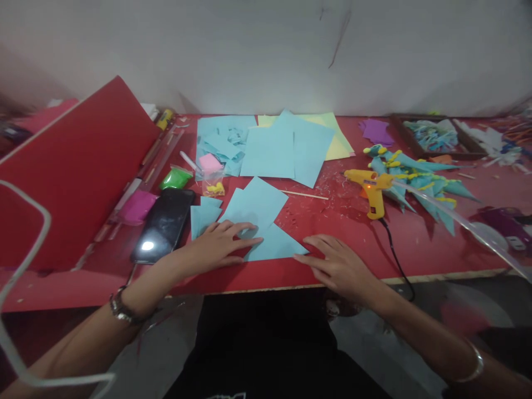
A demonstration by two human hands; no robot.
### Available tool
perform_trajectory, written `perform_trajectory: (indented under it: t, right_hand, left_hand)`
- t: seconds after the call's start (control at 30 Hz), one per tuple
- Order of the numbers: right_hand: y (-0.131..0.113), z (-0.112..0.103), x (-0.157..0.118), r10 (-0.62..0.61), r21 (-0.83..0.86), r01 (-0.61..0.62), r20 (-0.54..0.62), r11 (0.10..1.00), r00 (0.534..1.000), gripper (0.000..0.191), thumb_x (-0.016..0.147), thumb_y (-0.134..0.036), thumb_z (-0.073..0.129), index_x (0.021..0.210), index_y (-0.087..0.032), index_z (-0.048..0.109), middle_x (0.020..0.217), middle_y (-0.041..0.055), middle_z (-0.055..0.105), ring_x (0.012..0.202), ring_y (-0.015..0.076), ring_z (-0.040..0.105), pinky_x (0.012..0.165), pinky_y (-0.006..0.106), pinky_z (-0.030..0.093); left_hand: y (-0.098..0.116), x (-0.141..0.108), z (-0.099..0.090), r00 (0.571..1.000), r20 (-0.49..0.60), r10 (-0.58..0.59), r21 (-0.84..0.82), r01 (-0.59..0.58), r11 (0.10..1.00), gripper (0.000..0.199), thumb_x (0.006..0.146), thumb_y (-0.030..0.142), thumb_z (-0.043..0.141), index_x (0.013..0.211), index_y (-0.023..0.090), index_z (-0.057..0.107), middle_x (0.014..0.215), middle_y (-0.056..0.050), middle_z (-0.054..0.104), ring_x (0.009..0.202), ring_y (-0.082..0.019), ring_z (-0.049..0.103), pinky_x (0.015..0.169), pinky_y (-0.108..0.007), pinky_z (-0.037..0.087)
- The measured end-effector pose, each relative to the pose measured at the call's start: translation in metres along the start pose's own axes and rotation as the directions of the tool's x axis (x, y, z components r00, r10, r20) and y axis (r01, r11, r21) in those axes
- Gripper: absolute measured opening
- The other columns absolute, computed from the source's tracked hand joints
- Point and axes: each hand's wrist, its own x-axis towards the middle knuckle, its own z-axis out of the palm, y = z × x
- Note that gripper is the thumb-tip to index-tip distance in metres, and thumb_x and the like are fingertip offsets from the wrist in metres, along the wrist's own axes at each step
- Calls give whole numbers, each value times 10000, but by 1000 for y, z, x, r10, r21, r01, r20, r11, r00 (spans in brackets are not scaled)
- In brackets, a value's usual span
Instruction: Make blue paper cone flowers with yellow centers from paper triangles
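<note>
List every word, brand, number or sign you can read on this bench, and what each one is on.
No text can be read.
Yellow glue gun: small dark marking on its body, too small to read.
Black clothing: white print at the bottom edge, cut off, unreadable.
Phone: dark screen with glare, no text visible.
Front blue papers: no writing visible.

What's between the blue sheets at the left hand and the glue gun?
Head view: a thin stick, nearer the blue sheets, and tiny scraps toward the glue gun, on the red table.
</note>
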Motion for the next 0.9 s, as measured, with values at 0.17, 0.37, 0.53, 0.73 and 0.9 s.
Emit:
perform_trajectory:
  t: [0.17, 0.37, 0.53, 0.73, 0.9]
  right_hand:
    - [7, -2, -14, 78, -8, -78, 8, 997, 997, 357, 803, -169, 459, 1116, -310, 558, 1187, 63, 510, 1088, 222, 459, 867, 402, 432]
    - [12, -12, -17, 58, -14, -58, 21, 998, 998, 337, 797, -161, 459, 1093, -267, 580, 1149, 65, 551, 1038, 216, 501, 845, 387, 447]
    - [9, -19, 6, 71, 31, -70, -64, 997, 995, 224, 808, -180, 452, 922, -196, 644, 972, 65, 628, 872, 191, 561, 797, 364, 449]
    - [1, -5, 41, -80, 105, 75, 45, 992, 996, 368, 788, -317, 524, 1138, -202, 525, 1119, 81, 571, 987, 212, 510, 803, 347, 448]
    - [2, 4, 51, -201, -133, 197, -16, 971, 979, 258, 820, -232, 469, 1041, -152, 574, 980, 85, 637, 845, 193, 556, 844, 378, 410]
  left_hand:
    - [-1, -2, -2, 1000, 12, 5, -2, -5, 1000, 480, 828, 399, 427, 1287, 420, 290, 1356, -15, 325, 1061, -245, 393, 891, -395, 300]
    - [0, -5, 2, 1000, -15, 5, 15, -5, 1000, 481, 837, 355, 428, 1290, 422, 278, 1362, 10, 329, 1056, -238, 397, 905, -401, 289]
    - [3, -6, 1, 1000, -2, -3, 29, 3, 1000, 508, 833, 298, 444, 1299, 400, 269, 1367, 0, 320, 1060, -243, 394, 906, -414, 295]
    - [6, -8, -2, 999, -45, 29, 9, -29, 1000, 539, 813, 263, 459, 1303, 380, 266, 1365, -6, 321, 1056, -233, 402, 943, -437, 272]
    - [19, -8, 0, 991, -127, -40, -1, 40, 999, 510, 778, 384, 501, 1262, 313, 358, 1329, -25, 380, 1050, -244, 422, 905, -415, 314]
